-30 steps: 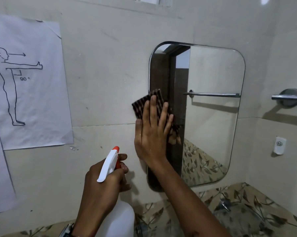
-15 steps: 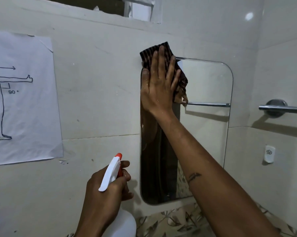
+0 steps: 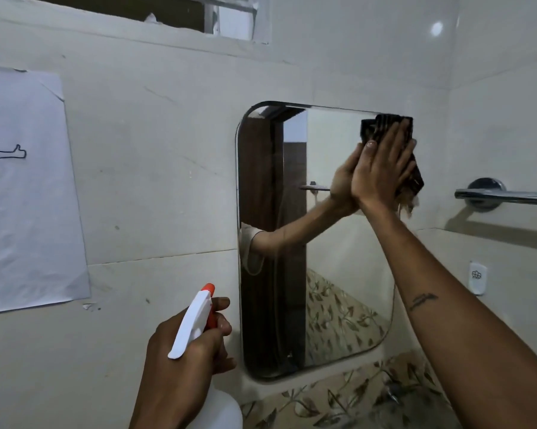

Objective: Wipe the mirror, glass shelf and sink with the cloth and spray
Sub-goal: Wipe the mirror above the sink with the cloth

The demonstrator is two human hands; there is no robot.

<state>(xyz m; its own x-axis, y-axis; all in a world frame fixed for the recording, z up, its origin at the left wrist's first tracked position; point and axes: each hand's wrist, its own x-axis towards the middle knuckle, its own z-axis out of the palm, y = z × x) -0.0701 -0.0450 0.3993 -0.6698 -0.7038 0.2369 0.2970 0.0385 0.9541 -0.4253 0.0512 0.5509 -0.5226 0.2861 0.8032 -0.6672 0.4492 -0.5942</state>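
cloth (image 3: 388, 128) mostly under right hand (image 3: 380, 168), spray bottle (image 3: 224, 410) cut off below

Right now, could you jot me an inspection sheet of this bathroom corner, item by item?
Surface: mirror on tiled wall, rounded corners.
Job's things: dark striped cloth pressed at the mirror's top right corner; spray bottle, white with orange nozzle.
Clutter: nothing seen.
Grips: right hand flat on the cloth; left hand closed round the spray bottle.
Cables: nothing seen.
Surroundings: paper poster left of the mirror; chrome towel bar and small white wall fitting right of it.
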